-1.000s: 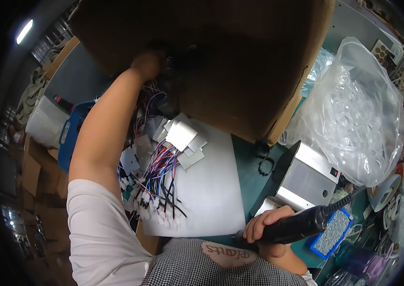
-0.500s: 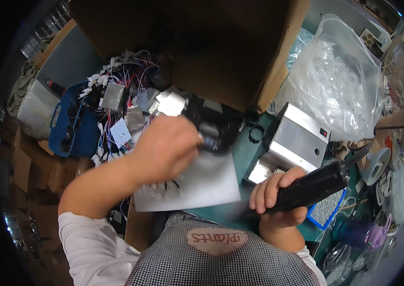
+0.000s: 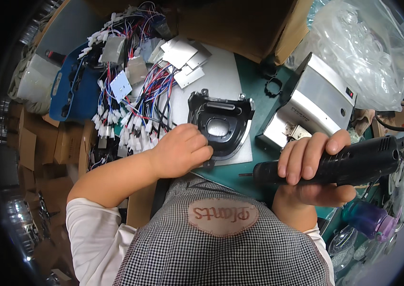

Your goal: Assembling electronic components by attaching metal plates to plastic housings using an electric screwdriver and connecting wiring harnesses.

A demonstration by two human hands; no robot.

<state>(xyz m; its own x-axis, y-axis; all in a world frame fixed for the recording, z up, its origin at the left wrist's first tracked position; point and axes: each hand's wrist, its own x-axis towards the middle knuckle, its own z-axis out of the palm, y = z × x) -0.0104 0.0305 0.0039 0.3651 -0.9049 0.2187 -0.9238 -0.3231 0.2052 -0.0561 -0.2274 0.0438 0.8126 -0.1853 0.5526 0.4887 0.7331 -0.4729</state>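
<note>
A black moulded plastic housing [image 3: 233, 125] with a silvery oval centre lies on the white foam sheet [image 3: 226, 66] in front of me. My left hand [image 3: 185, 148] is at its near left edge, fingers curled and closed against the rim; the fingertips are partly hidden. My right hand [image 3: 311, 164] wraps round a black electric screwdriver [image 3: 371, 164], held to the right of the housing. Its thin bit [image 3: 245, 175] points left, apart from the housing. Bundled wires with white connectors [image 3: 133, 136] and several flat silver plates [image 3: 180, 52] sit beyond my left hand.
A silver screw-feeder machine [image 3: 314, 97] stands at the right beside a black ring [image 3: 273, 87]. Behind are a cardboard box [image 3: 288, 33] and a clear plastic bag [image 3: 354, 52]. A blue bin [image 3: 75, 90] is at left, a purple bottle [image 3: 371, 220] at lower right.
The housing, blurred before, now rests sharply visible on the foam. My left hand has come down to its near left edge. My right hand and the screwdriver have shifted right; the view has shifted too.
</note>
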